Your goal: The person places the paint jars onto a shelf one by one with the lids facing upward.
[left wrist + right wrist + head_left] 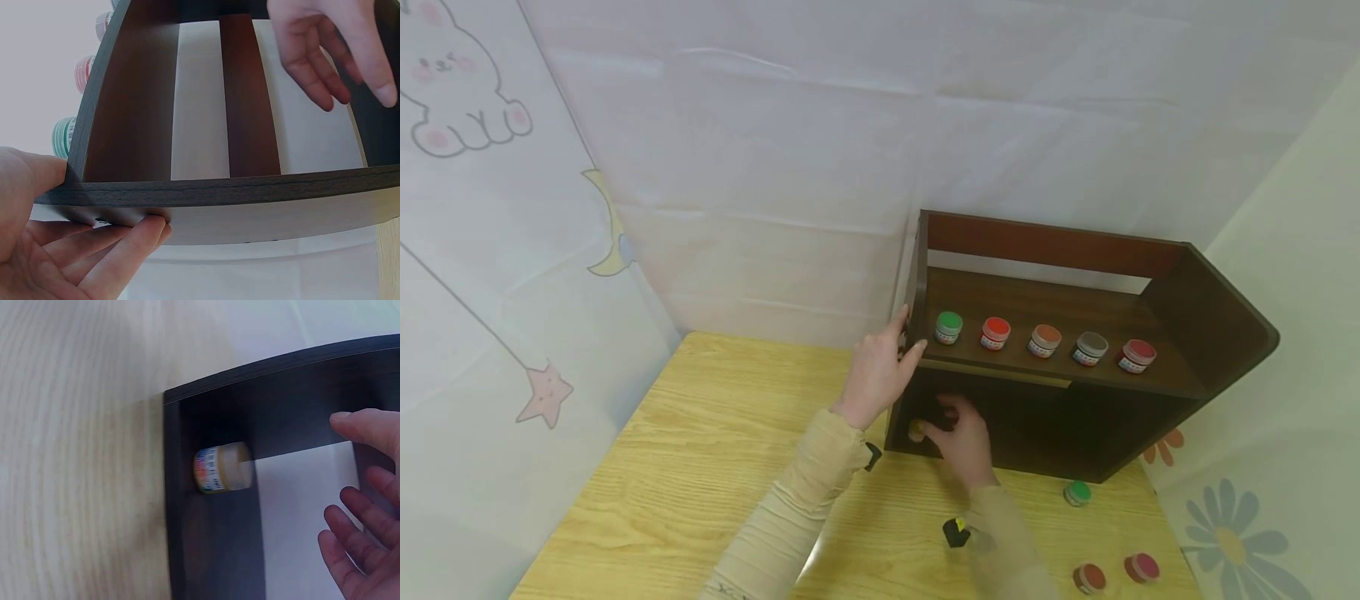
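My left hand [874, 375] grips the left side panel of a dark brown two-level shelf [1228, 312], the thumb at the front edge and the fingers along the outer face, as the left wrist view also shows. A small paint jar [225, 467] with yellowish contents, a clear lid and a printed label stands in the lower compartment, close to the left corner. My right hand [369, 537] is inside that compartment beside the jar, fingers loosely spread, with a gap between them and the jar. In the head view the right thumb overlaps the jar [915, 431].
Along the upper level stands a row of jars, among them a green jar [948, 328] and a red jar [996, 333]. On the wooden table [700, 450], at right, are a green jar [1078, 493], a brownish-red jar [1089, 578] and a magenta jar [1142, 568]. A fabric-covered wall [760, 167] rises behind.
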A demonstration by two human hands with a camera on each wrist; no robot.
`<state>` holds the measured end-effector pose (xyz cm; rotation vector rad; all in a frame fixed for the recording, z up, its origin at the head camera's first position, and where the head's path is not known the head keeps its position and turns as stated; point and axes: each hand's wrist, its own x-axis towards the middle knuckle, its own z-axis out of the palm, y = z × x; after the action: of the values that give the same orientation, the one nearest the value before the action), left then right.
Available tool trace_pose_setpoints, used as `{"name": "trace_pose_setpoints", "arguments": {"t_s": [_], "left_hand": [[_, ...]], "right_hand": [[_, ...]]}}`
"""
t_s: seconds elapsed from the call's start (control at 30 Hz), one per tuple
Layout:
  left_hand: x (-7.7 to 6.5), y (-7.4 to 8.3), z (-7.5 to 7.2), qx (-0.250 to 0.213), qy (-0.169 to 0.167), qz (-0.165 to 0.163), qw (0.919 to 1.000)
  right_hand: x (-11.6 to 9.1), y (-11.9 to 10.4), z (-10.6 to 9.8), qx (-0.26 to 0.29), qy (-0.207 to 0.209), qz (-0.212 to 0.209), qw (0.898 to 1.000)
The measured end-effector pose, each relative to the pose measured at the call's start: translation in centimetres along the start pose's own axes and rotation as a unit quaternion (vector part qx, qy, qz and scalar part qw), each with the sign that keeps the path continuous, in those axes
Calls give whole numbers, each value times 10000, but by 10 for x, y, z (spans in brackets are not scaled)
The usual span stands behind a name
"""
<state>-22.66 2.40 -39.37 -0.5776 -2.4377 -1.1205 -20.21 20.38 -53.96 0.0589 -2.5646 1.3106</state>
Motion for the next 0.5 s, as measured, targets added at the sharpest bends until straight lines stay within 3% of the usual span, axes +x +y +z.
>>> {"name": "trace_pose_setpoints", "arguments": {"t_s": [0.5], "left_hand": [[0,1,0,19,-11,-39,10000]], "right_hand": [[0,-18,-24,99,219,-218,9995]]}}
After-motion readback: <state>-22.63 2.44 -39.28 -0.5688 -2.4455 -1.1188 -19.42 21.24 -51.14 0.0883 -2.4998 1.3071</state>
